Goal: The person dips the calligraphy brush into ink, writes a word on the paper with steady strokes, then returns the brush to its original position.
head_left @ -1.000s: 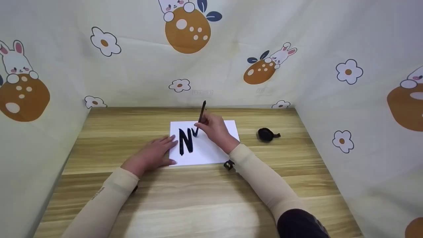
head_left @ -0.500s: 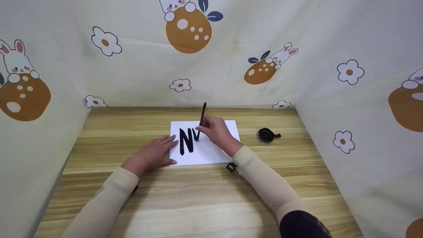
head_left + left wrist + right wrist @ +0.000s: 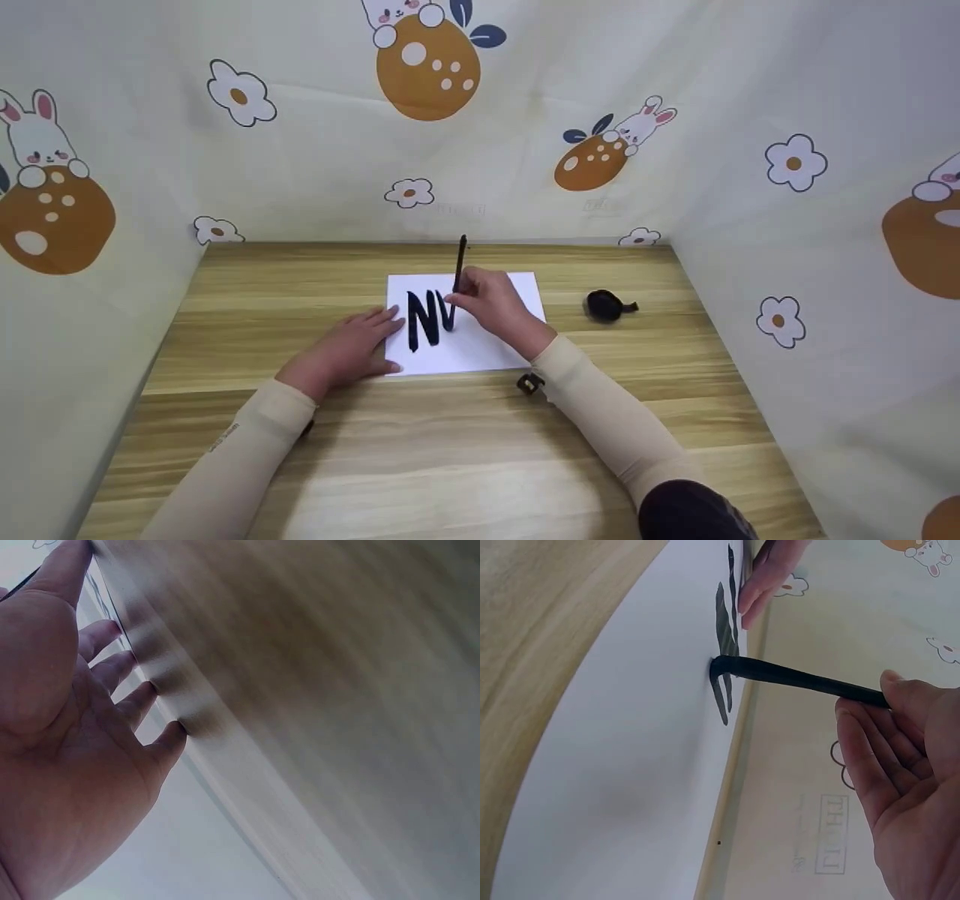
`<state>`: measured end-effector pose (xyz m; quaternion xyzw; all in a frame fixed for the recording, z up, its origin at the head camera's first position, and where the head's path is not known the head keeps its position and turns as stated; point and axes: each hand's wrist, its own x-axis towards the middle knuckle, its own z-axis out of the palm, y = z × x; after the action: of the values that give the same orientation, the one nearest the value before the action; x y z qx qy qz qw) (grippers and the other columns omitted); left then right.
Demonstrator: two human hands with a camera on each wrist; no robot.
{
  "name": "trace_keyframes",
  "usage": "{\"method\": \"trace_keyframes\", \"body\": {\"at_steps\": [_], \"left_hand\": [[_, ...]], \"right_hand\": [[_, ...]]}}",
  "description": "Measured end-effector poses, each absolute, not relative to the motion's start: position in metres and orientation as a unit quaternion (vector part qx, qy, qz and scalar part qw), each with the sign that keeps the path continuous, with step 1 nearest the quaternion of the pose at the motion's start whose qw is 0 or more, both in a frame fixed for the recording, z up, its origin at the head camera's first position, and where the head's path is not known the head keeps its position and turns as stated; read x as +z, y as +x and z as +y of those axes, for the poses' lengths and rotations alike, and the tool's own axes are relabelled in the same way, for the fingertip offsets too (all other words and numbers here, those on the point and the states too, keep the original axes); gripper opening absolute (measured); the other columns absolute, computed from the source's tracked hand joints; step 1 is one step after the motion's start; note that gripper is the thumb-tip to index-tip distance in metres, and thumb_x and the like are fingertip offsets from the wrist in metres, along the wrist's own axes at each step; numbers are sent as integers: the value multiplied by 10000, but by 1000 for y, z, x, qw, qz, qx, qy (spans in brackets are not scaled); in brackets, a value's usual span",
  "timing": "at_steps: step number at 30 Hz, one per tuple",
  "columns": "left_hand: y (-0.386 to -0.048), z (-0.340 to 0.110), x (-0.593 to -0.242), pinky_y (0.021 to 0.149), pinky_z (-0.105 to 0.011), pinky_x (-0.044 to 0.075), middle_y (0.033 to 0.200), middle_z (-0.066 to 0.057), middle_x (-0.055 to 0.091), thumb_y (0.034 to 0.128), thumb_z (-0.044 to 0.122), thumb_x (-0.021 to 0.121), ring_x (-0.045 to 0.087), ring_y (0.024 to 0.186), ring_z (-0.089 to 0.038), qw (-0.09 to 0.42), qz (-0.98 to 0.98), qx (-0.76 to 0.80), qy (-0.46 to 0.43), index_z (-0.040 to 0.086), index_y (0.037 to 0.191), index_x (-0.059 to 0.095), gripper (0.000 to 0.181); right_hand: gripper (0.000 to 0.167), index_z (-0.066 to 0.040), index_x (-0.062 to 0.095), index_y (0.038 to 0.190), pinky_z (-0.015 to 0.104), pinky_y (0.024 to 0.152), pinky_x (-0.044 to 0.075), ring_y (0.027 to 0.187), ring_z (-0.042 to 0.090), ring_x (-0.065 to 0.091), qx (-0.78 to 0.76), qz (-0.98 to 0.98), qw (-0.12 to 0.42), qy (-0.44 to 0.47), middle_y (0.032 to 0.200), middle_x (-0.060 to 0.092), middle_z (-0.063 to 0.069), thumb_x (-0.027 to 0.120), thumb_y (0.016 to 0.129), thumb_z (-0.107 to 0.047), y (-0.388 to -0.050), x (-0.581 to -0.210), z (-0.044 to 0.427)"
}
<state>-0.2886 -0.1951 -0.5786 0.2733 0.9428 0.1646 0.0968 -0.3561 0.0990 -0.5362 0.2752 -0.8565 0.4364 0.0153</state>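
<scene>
A white sheet of paper [image 3: 487,349] lies on the wooden table, bearing a thick black letter N [image 3: 424,322] and a shorter black stroke to its right. My right hand [image 3: 491,300] pinches a black brush [image 3: 460,262] between thumb and fingers. In the right wrist view the brush [image 3: 802,680] has its bent, inked tip on the paper at the end of the stroke. My left hand [image 3: 349,349] rests at the paper's left edge; its fingers [image 3: 139,701] are spread, with the tips pressing down.
A small black dish [image 3: 604,306] with a short handle sits right of the paper. Beige cloth [image 3: 315,187] printed with rabbits and flowers walls the table [image 3: 420,457] at the back and sides. A black wrist device [image 3: 530,383] hangs by the right sleeve.
My right hand has drawn the brush down the paper, toward me, so the stroke beside the N has grown longer. The left hand has stayed in place.
</scene>
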Motion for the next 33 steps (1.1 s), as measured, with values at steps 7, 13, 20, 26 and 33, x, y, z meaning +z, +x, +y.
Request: {"method": "trace_keyframes", "body": {"at_steps": [7, 13, 20, 26, 33], "left_hand": [[-286, -195, -575, 1271, -721, 280, 1777, -214, 328, 1033, 464, 778, 299, 1625, -495, 97, 943, 163, 275, 13, 1668, 460, 842], [-286, -195, -575, 1267, -732, 275, 1776, -222, 326, 1035, 464, 774, 296, 1621, -508, 97, 942, 165, 276, 8, 1668, 455, 843], [-286, -196, -575, 1270, -728, 274, 1772, -223, 333, 1033, 459, 778, 301, 1621, -507, 95, 942, 165, 277, 6, 1667, 456, 843], [-287, -195, -575, 1261, -738, 279, 1771, -221, 337, 1032, 461, 779, 309, 1616, -508, 94, 942, 167, 276, 11, 1666, 462, 840], [-287, -195, -576, 1275, -738, 248, 1787, -192, 320, 1035, 483, 770, 275, 1640, -482, 104, 943, 171, 265, 32, 1681, 449, 850]], "right_hand": [[174, -100, 713, 911, 248, 629, 522, 713, 63, 622, 433, -855, 10, 284, 817, 744, -44, 863, 988, -144, -352, -535, 101], [188, -102, 707, 902, 257, 630, 531, 710, 67, 628, 429, -856, 5, 288, 813, 748, -39, 869, 984, -152, -350, -534, 102], [185, -102, 714, 907, 259, 634, 540, 715, 65, 635, 424, -857, 3, 292, 814, 742, -40, 874, 980, -157, -349, -533, 104], [195, -100, 706, 899, 254, 638, 534, 712, 54, 618, 414, -861, 2, 295, 810, 728, -43, 870, 984, -161, -348, -531, 104], [231, -97, 693, 865, 251, 630, 505, 699, 64, 579, 422, -856, 0, 299, 786, 695, -42, 883, 973, -172, -345, -530, 105]]}}
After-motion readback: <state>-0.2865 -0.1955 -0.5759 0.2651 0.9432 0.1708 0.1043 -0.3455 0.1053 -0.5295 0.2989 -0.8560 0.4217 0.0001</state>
